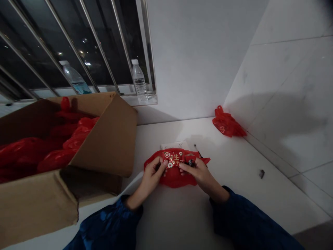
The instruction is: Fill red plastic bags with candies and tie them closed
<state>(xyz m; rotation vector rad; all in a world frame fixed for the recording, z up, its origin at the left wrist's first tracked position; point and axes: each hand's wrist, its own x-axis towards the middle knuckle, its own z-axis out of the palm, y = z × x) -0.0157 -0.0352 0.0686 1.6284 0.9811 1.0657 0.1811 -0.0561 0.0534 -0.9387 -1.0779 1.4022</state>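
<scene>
Between my two hands is a small red packet printed with gold characters and white flowers. My left hand pinches its left edge, thumb on top. My right hand grips the right edge with thumb and fingers. Under the packet a red plastic bag lies spread on the white table. Beside my right fingers is another red item with a dark printed patch, partly hidden by the hand. Just behind the bag lie a flat white box or card and a thin dark stick.
An open cardboard box filled with red plastic bags stands at the left. A tied red bag sits by the right wall, with a small dark object nearer me. Two water bottles stand by the barred window.
</scene>
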